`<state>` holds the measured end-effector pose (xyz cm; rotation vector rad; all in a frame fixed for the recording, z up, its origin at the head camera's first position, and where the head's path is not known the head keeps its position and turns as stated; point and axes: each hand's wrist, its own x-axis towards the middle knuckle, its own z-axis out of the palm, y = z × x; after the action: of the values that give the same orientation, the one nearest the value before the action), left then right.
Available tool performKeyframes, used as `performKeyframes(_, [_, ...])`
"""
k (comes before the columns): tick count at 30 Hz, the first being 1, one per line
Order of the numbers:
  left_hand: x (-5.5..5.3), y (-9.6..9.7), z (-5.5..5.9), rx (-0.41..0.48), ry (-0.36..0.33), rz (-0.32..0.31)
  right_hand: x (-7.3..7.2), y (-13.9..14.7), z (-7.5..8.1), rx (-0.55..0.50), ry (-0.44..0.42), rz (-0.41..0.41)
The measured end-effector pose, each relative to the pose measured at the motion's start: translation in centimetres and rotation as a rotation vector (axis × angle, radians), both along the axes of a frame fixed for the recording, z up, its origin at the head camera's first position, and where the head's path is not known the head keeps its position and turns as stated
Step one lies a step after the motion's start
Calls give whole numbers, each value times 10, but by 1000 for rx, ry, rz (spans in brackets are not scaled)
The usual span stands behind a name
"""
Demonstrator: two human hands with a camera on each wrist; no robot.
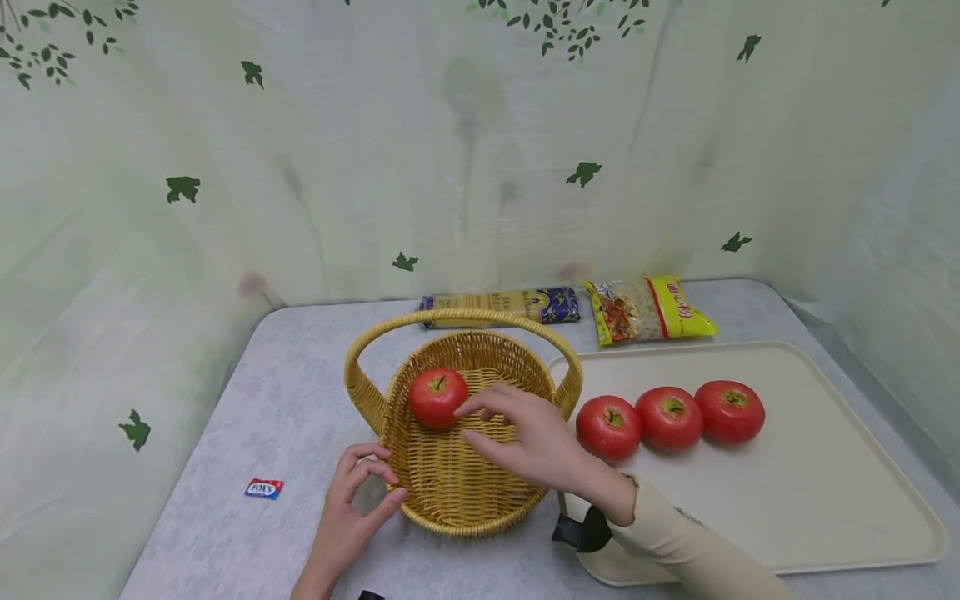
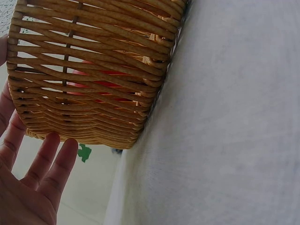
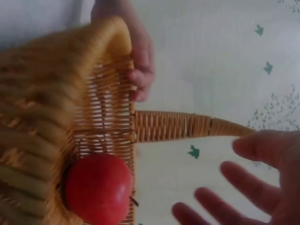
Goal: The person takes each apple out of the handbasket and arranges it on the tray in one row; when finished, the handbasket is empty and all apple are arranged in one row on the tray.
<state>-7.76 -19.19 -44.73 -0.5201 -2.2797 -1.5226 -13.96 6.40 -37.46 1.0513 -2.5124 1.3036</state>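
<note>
A yellow-brown wicker basket with a tall arched handle stands on the table. One red apple lies inside, towards its back left. My left hand holds the basket's near-left rim with its fingertips; in the left wrist view, two of its fingers extend beside the woven outer side. Over the basket hovers my right hand, fingers loosely spread and holding nothing. The right wrist view shows these fingers apart from the apple. Three more apples form a row on a cream tray.
Behind the basket lies a long yellow and blue packet, next to a yellow food bag. A small red and blue wrapper is at the left. The tray extends across the right side, and a patterned curtain backs the table.
</note>
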Motion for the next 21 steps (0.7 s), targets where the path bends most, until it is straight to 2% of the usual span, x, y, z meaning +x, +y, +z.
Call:
performKeyframes(7, [0,0,0,3,-13,-5,-26,-24,12,274,-46,0])
performKeyframes(13, [-1,-1,-1,0,-6,-6,-49,-43,9,455,-108,-35])
performKeyframes(17, [0,-1,-2,2,-8,-7,-60,-51,3,526,-174,-48])
performKeyframes(21, [0,-2,-1,-3,-10,-1,-67,-57,-4,551,-207,-49])
